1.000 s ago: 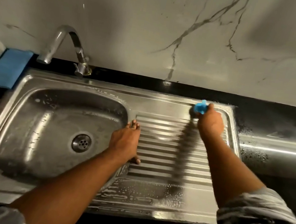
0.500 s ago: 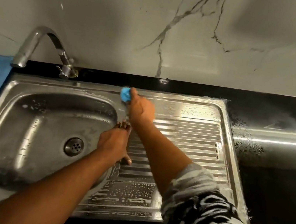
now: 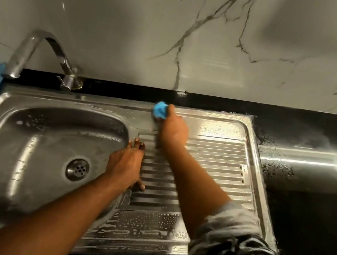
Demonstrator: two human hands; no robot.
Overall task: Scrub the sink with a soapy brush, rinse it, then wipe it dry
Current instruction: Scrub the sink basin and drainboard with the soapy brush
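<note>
Our right hand (image 3: 174, 129) grips the brush (image 3: 159, 110) at the sink's (image 3: 219, 122) far rim, ribs (image 3: 212, 163) stretching rightward; our left hand (image 3: 125, 162) rests flat.

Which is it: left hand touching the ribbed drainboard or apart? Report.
Touching. The head view shows the left hand resting flat on the drainboard, thumb on the ribs.

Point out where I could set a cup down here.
Bare patches: the drainboard between the right forearm and the sink rim; the basin floor around the drain; the wet black counter right of the sink. Crowded: the divider where the left hand rests flat, and the back edge where the right hand grips the blue brush.
</note>
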